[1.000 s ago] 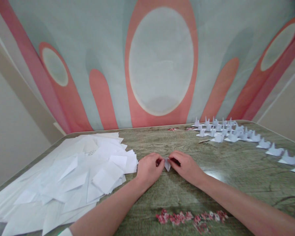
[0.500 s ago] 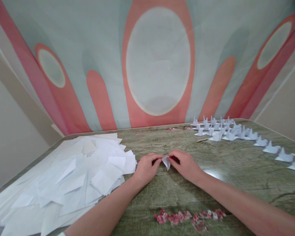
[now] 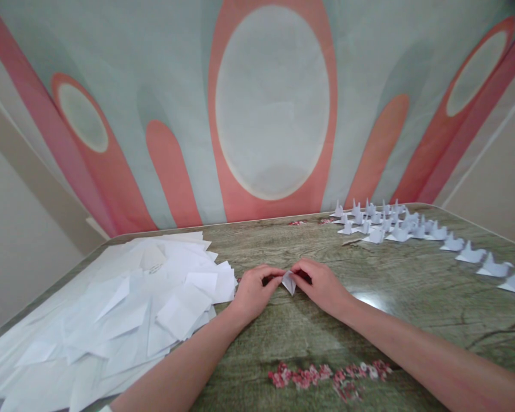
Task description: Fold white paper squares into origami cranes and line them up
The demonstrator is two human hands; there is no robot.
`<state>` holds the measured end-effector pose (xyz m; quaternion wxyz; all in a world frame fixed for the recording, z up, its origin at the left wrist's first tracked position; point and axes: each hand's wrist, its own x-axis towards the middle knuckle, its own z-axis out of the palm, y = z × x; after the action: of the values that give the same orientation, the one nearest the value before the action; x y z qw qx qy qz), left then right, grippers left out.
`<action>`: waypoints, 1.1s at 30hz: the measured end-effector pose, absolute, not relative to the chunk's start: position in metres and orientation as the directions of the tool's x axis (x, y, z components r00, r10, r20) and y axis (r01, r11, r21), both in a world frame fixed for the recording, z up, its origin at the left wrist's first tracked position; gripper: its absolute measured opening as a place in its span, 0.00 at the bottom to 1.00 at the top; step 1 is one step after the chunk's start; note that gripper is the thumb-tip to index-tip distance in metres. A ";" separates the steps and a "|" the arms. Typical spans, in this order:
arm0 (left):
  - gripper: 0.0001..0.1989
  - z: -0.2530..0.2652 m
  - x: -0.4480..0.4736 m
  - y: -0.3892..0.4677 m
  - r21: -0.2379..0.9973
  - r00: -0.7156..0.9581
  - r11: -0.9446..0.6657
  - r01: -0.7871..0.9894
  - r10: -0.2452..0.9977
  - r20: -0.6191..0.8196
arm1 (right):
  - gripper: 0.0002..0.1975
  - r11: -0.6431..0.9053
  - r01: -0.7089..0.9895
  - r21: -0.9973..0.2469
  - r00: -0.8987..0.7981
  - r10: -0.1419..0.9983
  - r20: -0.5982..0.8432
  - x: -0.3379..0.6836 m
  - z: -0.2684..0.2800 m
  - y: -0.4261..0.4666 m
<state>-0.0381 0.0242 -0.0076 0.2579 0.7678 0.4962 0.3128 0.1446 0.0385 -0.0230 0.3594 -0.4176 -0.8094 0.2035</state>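
A small folded piece of white paper [image 3: 289, 283] is held between my two hands, just above the middle of the table. My left hand [image 3: 256, 290] pinches its left edge with thumb and fingertips. On the other side, my right hand [image 3: 320, 281] grips the right edge the same way, fingers closed. The paper has a pointed lower tip and a crease down it; its upper part is partly hidden by my fingers.
A broad heap of loose white paper sheets [image 3: 124, 320] covers the table's left side. Several folded paper cranes [image 3: 399, 232] stand in rows at the back right, trailing along the right edge. The wood-patterned table [image 3: 249, 366] has printed pink flowers. Behind it rises a patterned backdrop [image 3: 272, 103].
The whole view has shifted slightly. Both hands keep their pinch on the folded paper, with barely any movement of the fingers.
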 end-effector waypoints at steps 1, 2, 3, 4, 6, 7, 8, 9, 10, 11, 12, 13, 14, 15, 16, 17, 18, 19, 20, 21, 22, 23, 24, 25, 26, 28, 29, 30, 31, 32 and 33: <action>0.10 -0.007 -0.038 0.024 0.715 0.310 -0.367 0.595 0.926 0.217 | 0.04 0.568 0.531 -0.629 -0.391 0.823 0.412 0.145 -0.023 0.038; 0.11 -0.007 -0.039 0.025 0.724 0.310 -0.359 0.589 0.928 0.208 | 0.05 0.566 0.531 -0.630 -0.388 0.824 0.413 0.145 -0.022 0.038; 0.11 -0.006 -0.039 0.025 0.732 0.311 -0.351 0.584 0.930 0.197 | 0.05 0.563 0.530 -0.634 -0.383 0.826 0.413 0.145 -0.022 0.038; 0.11 -0.006 -0.040 0.025 0.737 0.313 -0.342 0.583 0.932 0.185 | 0.05 0.557 0.530 -0.639 -0.378 0.830 0.410 0.145 -0.022 0.038; 0.12 -0.005 -0.041 0.026 0.727 0.320 -0.336 0.599 0.933 0.168 | 0.05 0.544 0.528 -0.652 -0.366 0.839 0.403 0.145 -0.021 0.038; 0.12 -0.005 -0.042 0.026 0.713 0.325 -0.342 0.612 0.931 0.168 | 0.05 0.540 0.526 -0.657 -0.363 0.841 0.401 0.145 -0.021 0.038; 0.11 -0.005 -0.042 0.026 0.698 0.329 -0.352 0.624 0.928 0.174 | 0.05 0.539 0.524 -0.659 -0.362 0.842 0.400 0.145 -0.021 0.038; 0.11 -0.005 -0.042 0.026 0.683 0.326 -0.359 0.636 0.927 0.183 | 0.05 0.540 0.522 -0.660 -0.364 0.841 0.400 0.145 -0.021 0.038; 0.10 -0.006 -0.042 0.026 0.670 0.318 -0.362 0.648 0.928 0.194 | 0.05 0.544 0.518 -0.660 -0.369 0.839 0.401 0.145 -0.020 0.038; 0.09 -0.007 -0.041 0.027 0.660 0.301 -0.358 0.660 0.932 0.204 | 0.05 0.547 0.516 -0.659 -0.375 0.836 0.401 0.145 -0.020 0.039; 0.08 -0.007 -0.041 0.027 0.652 0.280 -0.349 0.674 0.936 0.212 | 0.05 0.551 0.516 -0.656 -0.381 0.834 0.400 0.145 -0.021 0.039; 0.07 -0.008 -0.040 0.026 0.643 0.258 -0.338 0.687 0.941 0.218 | 0.05 0.554 0.516 -0.653 -0.386 0.831 0.400 0.145 -0.021 0.039; 0.07 -0.008 -0.040 0.026 0.635 0.239 -0.328 0.699 0.945 0.225 | 0.05 0.557 0.517 -0.650 -0.389 0.829 0.401 0.145 -0.021 0.039; 0.06 -0.009 -0.039 0.026 0.628 0.225 -0.322 0.708 0.946 0.232 | 0.04 0.560 0.517 -0.647 -0.391 0.827 0.404 0.145 -0.022 0.039; 0.06 -0.009 -0.039 0.025 0.624 0.219 -0.321 0.713 0.946 0.238 | 0.04 0.565 0.516 -0.645 -0.393 0.824 0.408 0.145 -0.022 0.039; 0.05 -0.008 -0.038 0.025 0.620 0.220 -0.324 0.714 0.945 0.240 | 0.04 0.568 0.513 -0.643 -0.395 0.822 0.411 0.145 -0.023 0.039; 0.05 -0.008 -0.038 0.024 0.619 0.224 -0.328 0.714 0.944 0.242 | 0.04 0.571 0.511 -0.642 -0.397 0.819 0.413 0.145 -0.023 0.039; 0.04 -0.008 -0.037 0.024 0.618 0.228 -0.331 0.713 0.943 0.241 | 0.04 0.573 0.509 -0.642 -0.399 0.818 0.414 0.146 -0.024 0.040; 0.04 -0.007 -0.037 0.023 0.617 0.230 -0.330 0.714 0.944 0.238 | 0.03 0.575 0.508 -0.641 -0.401 0.817 0.414 0.146 -0.024 0.040; 0.04 -0.007 -0.036 0.023 0.616 0.230 -0.327 0.717 0.945 0.233 | 0.03 0.575 0.510 -0.640 -0.403 0.817 0.414 0.146 -0.025 0.040; 0.04 -0.007 -0.036 0.023 0.615 0.228 -0.322 0.720 0.946 0.229 | 0.03 0.575 0.513 -0.638 -0.403 0.817 0.412 0.146 -0.025 0.040; 0.04 -0.007 -0.036 0.023 0.613 0.226 -0.319 0.723 0.947 0.227 | 0.03 0.574 0.516 -0.636 -0.404 0.818 0.411 0.146 -0.025 0.040; 0.04 -0.007 -0.035 0.022 0.610 0.226 -0.319 0.726 0.947 0.227 | 0.03 0.573 0.519 -0.635 -0.404 0.819 0.408 0.146 -0.025 0.040; 0.04 -0.007 -0.035 0.022 0.606 0.227 -0.321 0.728 0.946 0.230 | 0.03 0.572 0.521 -0.634 -0.405 0.819 0.406 0.145 -0.026 0.040; 0.04 -0.008 -0.035 0.022 0.601 0.229 -0.325 0.730 0.945 0.233 | 0.03 0.570 0.524 -0.633 -0.406 0.820 0.403 0.145 -0.026 0.040; 0.04 -0.008 -0.035 0.022 0.593 0.238 -0.333 0.733 0.943 0.235 | 0.03 0.570 0.528 -0.630 -0.406 0.821 0.403 0.145 -0.026 0.040; 0.04 -0.008 -0.035 0.022 0.590 0.241 -0.335 0.735 0.942 0.235 | 0.03 0.571 0.530 -0.627 -0.405 0.820 0.404 0.145 -0.026 0.040; 0.04 -0.008 -0.035 0.021 0.587 0.247 -0.339 0.735 0.940 0.234 | 0.03 0.573 0.531 -0.624 -0.405 0.819 0.407 0.145 -0.026 0.040; 0.04 -0.008 -0.035 0.021 0.584 0.255 -0.346 0.735 0.938 0.235 | 0.03 0.575 0.533 -0.621 -0.405 0.818 0.409 0.144 -0.026 0.040; 0.04 -0.008 -0.035 0.021 0.579 0.265 -0.356 0.734 0.934 0.238 | 0.03 0.576 0.534 -0.619 -0.405 0.817 0.410 0.144 -0.026 0.040; 0.04 -0.008 -0.035 0.020 0.573 0.277 -0.367 0.733 0.930 0.241 | 0.03 0.576 0.537 -0.617 -0.405 0.817 0.410 0.144 -0.027 0.040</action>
<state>-0.0350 0.0201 -0.0075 0.1780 0.7790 0.5337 0.2769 0.1443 0.0398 -0.0265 0.3531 -0.4154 -0.8145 0.1984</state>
